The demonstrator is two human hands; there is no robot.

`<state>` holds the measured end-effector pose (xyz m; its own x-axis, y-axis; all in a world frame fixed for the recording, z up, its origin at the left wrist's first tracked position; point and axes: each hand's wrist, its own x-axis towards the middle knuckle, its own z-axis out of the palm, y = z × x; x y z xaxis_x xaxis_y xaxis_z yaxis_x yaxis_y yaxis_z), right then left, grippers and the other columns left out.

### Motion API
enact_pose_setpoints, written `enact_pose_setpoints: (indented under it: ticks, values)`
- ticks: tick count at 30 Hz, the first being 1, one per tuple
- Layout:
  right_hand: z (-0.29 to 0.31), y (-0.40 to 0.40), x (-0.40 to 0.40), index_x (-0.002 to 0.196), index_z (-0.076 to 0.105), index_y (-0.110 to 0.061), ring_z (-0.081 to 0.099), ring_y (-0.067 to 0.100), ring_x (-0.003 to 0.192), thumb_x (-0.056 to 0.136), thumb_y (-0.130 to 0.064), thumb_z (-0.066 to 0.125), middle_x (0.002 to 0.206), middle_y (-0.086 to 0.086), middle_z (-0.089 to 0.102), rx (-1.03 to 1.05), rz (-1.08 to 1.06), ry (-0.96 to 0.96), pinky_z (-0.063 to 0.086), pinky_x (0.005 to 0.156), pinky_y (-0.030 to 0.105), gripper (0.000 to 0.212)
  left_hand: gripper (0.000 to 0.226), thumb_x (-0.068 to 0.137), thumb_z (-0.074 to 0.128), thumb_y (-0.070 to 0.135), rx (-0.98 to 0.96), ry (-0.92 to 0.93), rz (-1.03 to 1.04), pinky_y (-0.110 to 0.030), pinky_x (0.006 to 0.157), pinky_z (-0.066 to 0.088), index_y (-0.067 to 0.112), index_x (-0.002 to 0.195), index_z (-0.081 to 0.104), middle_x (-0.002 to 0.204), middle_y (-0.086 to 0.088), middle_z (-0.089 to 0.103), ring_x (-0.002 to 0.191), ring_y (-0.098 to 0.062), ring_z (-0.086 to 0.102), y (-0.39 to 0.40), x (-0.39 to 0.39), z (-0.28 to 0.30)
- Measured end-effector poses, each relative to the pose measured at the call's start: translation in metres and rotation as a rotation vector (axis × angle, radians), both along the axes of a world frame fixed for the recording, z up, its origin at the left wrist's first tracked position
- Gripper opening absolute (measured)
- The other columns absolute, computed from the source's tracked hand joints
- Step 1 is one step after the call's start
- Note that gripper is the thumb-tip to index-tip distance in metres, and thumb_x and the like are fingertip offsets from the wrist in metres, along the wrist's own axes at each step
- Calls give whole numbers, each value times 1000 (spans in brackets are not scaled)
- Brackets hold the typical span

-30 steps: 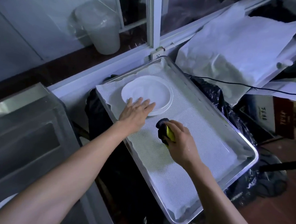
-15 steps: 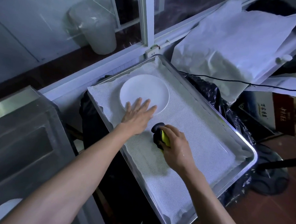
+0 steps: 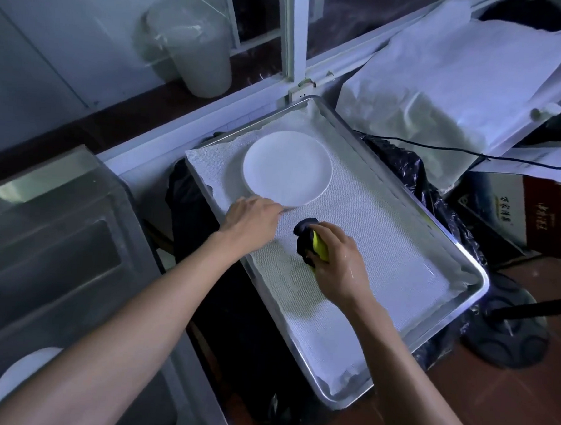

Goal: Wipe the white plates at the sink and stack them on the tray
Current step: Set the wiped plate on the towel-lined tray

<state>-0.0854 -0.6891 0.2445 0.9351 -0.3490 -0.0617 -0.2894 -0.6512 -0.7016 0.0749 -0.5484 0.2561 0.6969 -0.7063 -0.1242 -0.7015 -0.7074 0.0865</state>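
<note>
White plate flat, face up, at far-left end of tray, whose long axis runs far-left to near-right. L hand curled at plate's near rim; grip unclear. R hand clenched round dark/yellow sponge on tray liner.

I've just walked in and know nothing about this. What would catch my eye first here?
First, the white plate lying on the cloth-lined metal tray, near its far corner by the window. Just below it, the left hand sits at the plate's near edge, while the right hand grips a black and yellow sponge over the cloth. Another white plate peeks out at the bottom left, in the sink.
</note>
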Motion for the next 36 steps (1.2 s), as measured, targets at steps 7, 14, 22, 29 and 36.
enact_pose_setpoints:
  ticks: [7,14,22,29,36]
  values:
    - [27,59,21,131,58,-30,54,27,117,86,-8,66,138,-13,55,-14,124,-102,48,94,45,51,26,96,57,22,-167,-20,140,-41,93,47,17,117,71,118,1,71,117,-25,60,104,-42,4]
    - [35,178,42,136,59,-21,54,31,123,84,-8,70,143,-3,55,-48,343,-180,48,98,50,55,28,93,56,18,-216,20,327,-47,83,55,12,116,71,109,-11,67,101,-34,63,241,-73,-20]
    - [5,328,48,142,53,-21,49,33,125,86,-4,69,146,-1,50,-67,578,-93,47,97,56,60,41,100,51,24,-166,177,647,-37,102,42,16,140,58,144,-7,57,129,-29,52,400,-128,-58]
    - [-40,435,38,141,55,-17,52,34,123,85,-4,70,143,4,54,-106,669,42,48,98,53,59,43,101,54,27,-335,442,962,-40,98,51,24,143,57,139,-3,62,124,-27,58,508,-158,-110]
    - [-85,476,40,139,56,-16,52,34,124,87,-6,71,142,5,55,-125,692,143,49,99,54,56,47,101,56,26,-525,701,1110,-43,104,50,20,147,52,142,-4,60,127,-26,58,540,-158,-171]
